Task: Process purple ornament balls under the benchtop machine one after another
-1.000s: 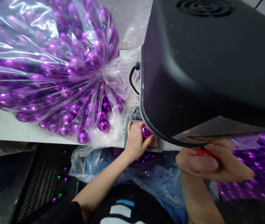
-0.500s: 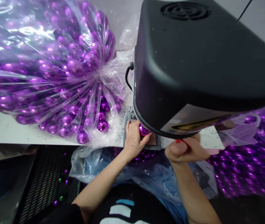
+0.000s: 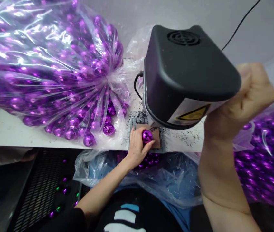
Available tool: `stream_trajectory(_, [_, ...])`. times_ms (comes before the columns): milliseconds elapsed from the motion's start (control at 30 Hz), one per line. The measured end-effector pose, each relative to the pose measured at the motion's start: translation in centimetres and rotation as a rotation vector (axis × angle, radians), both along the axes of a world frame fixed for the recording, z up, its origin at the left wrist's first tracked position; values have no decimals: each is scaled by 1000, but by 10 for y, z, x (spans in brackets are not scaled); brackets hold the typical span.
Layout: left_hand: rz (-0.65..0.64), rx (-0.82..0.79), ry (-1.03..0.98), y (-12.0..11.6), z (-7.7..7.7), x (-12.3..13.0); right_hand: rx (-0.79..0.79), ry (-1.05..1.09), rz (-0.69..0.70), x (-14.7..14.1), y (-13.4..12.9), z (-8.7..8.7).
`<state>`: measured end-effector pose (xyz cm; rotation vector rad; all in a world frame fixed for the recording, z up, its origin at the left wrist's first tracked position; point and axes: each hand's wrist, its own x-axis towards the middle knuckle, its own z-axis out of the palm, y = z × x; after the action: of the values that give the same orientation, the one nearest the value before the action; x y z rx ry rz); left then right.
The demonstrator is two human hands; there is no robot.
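Note:
With its fingers and thumb around a shiny purple ball (image 3: 147, 136), my left hand (image 3: 137, 145) rests at the base plate (image 3: 156, 141) of a black machine (image 3: 190, 67). The ball sits on the brown pad, below the machine's head. My right hand (image 3: 245, 93) is raised at the right side of the machine head, fingers curled; whatever it grips is hidden behind the hand and the housing. A yellow warning label (image 3: 193, 113) shows on the housing.
A large clear bag of purple balls (image 3: 54, 71) covers the left of the white table (image 3: 11, 132). More bagged purple balls (image 3: 269, 154) are on the right. An open plastic bag (image 3: 175, 180) lies across the lap. A black crate (image 3: 42, 177) stands below left.
My right hand has risen from near the table's front edge to the machine's right side. The machine head appears smaller and farther off. My left hand still holds the ball.

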<state>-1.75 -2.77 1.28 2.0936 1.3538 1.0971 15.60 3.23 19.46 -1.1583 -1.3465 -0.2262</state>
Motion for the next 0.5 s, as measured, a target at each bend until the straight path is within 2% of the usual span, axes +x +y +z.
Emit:
stream_trajectory(67, [-77, 30, 36, -20, -3, -8, -31, 19, 9, -1, 5, 1])
stream_trajectory(167, [-221, 99, 201, -49, -16, -12, -30, 32, 6, 0, 8, -1])
stream_trajectory(267, [-278, 147, 331, -66, -27, -7, -34, 42, -16, 1, 11, 0])
stream_trajectory(333, [-286, 145, 313, -68, -26, -7, -57, 40, -22, 1, 12, 1])
stream_trajectory(400, [-269, 133, 232, -63, -18, -15, -86, 31, -19, 2, 12, 4])
stream_trajectory(467, [-173, 140, 139, -51, -6, -34, -116, 57, -18, 2, 12, 4])
stream_trajectory(500, [-86, 158, 106, -43, 0, -48, -126, 106, -13, 3, 12, 4])
